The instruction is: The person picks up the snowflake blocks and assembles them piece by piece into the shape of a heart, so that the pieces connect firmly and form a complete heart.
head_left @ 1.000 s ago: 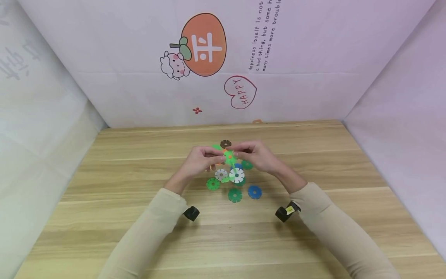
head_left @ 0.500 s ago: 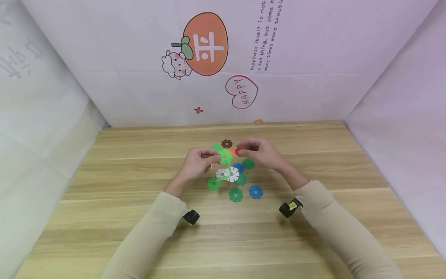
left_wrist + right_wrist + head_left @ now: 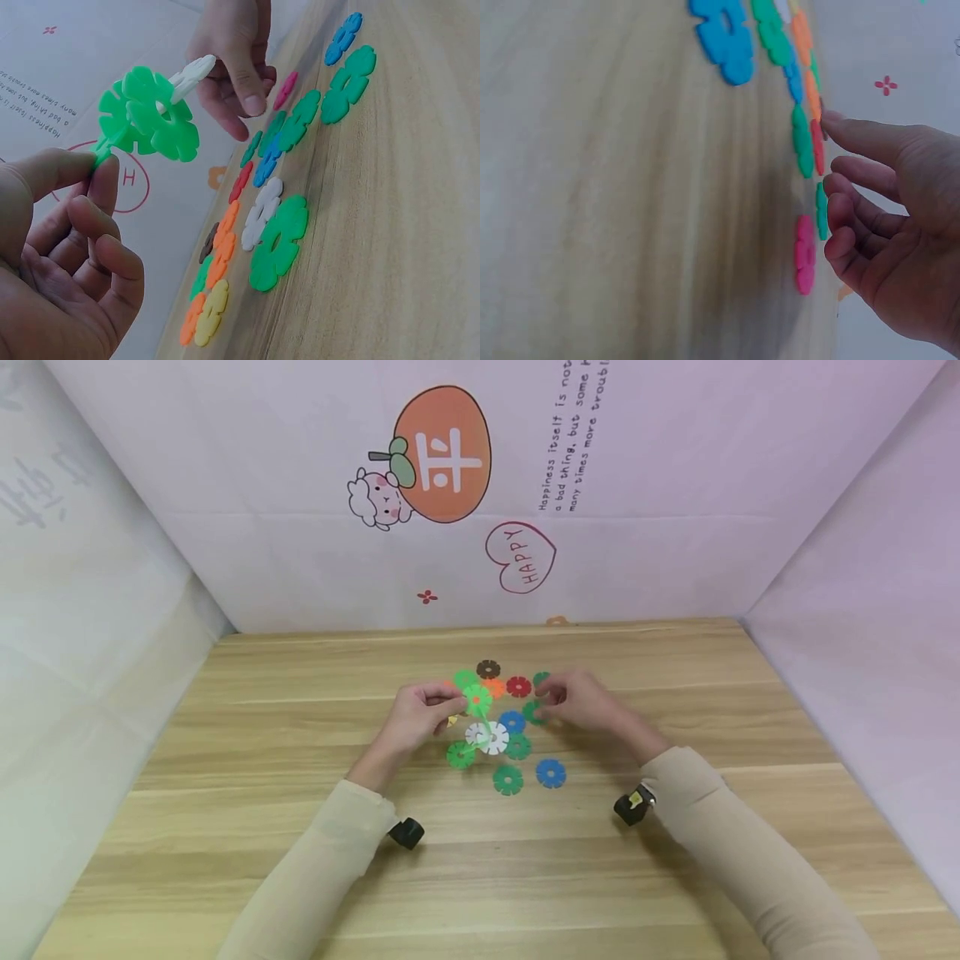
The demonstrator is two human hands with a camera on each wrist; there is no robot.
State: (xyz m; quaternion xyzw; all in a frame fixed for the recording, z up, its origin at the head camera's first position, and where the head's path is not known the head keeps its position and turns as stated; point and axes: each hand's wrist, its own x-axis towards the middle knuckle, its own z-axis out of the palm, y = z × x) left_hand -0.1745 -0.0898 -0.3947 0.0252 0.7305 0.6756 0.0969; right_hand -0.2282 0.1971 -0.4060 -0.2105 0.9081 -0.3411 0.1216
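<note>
My left hand (image 3: pixel 420 714) pinches the edge of a bright green notched plastic disc between thumb and forefinger. That piece is slotted together with another green disc (image 3: pixel 176 131) and a white disc (image 3: pixel 193 75), and the joined group is held above the table. My right hand (image 3: pixel 581 700) hovers over the right end of the loose discs, its fingers loosely bent with nothing in them. Nearest to it lie a pink disc (image 3: pixel 805 255), a small green disc (image 3: pixel 822 211) and a red disc (image 3: pixel 518 686). In the head view the right hand hides the pink disc.
More loose discs lie flat on the wooden table (image 3: pixel 480 877): a brown one (image 3: pixel 488 669), an orange one (image 3: pixel 492 688), a yellow one (image 3: pixel 211 313), a blue one (image 3: pixel 551 773) and several greens. White printed cloth walls (image 3: pixel 645 568) stand behind and at both sides.
Both hands were together at the green disc; my right hand has since moved away to the right, past the red disc. My left hand has shifted slightly left with the joined discs.
</note>
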